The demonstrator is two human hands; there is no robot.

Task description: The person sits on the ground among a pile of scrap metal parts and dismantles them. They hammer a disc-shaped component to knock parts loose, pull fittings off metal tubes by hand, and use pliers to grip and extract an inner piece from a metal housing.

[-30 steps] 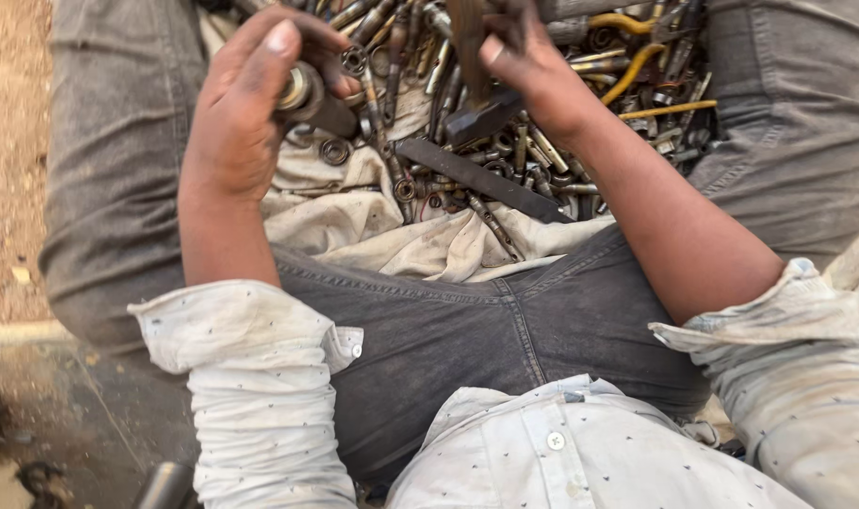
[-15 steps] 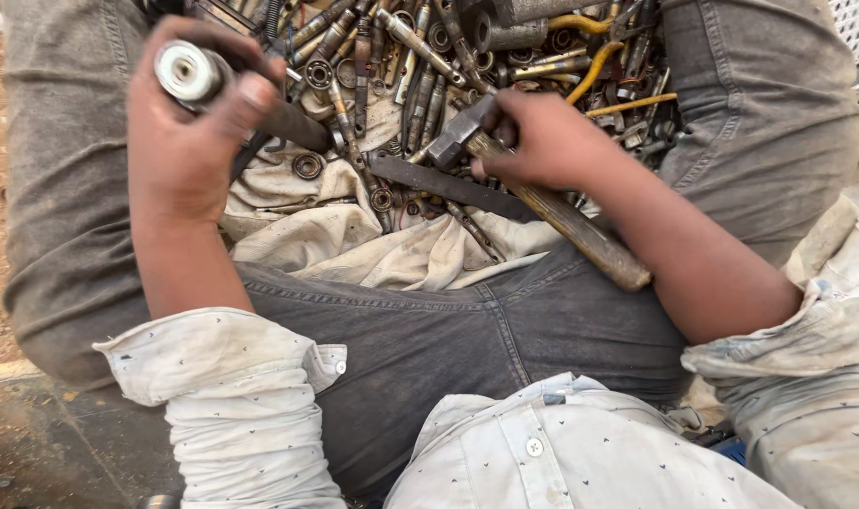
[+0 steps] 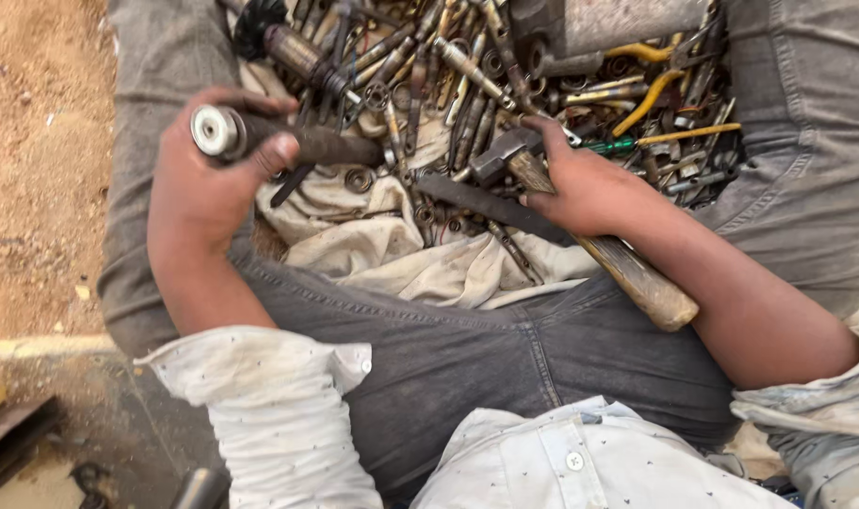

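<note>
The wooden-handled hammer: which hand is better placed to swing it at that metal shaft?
The right hand: its fingers are wrapped around the wooden-handled hammer just below the head. The left hand is occupied gripping the dark metal shaft with a silver round end.

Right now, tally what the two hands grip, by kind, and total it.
Wooden-handled hammer in the right hand: 1
Dark rusty metal shaft with a bright round end in the left hand: 1
Total: 2
</note>
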